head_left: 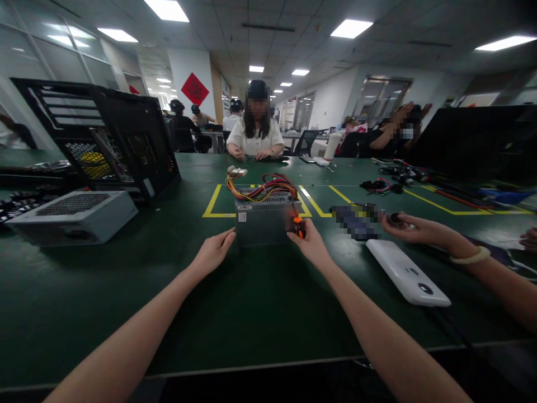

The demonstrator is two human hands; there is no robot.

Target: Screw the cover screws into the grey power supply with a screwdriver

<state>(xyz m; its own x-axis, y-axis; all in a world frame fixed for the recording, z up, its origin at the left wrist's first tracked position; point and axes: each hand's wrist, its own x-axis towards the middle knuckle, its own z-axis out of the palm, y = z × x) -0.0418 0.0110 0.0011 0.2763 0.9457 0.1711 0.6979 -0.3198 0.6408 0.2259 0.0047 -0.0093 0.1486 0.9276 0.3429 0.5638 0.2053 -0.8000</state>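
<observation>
Nearest us, the pale edge of the green table runs right across, and its surface stretches between the forearms up to the metal power supply, straight ahead between both hands. A white device borders the space on the right, its dark mark illegible. The left hand has its fingers drawn together at the box's left edge; whether they clamp it, I can't tell. The right hand is closed around an orange-and-black tool at the other side. A co-worker's hand reaches in from the right. The box wears small white labels, too tiny to read, and bundled cables on top. Yellow tape marks the surface around it; a second power supply and a black case stand left. Across the table sits a person, with a red diamond sign on a pillar behind, its character unclear, beneath bright ceiling panels.
</observation>
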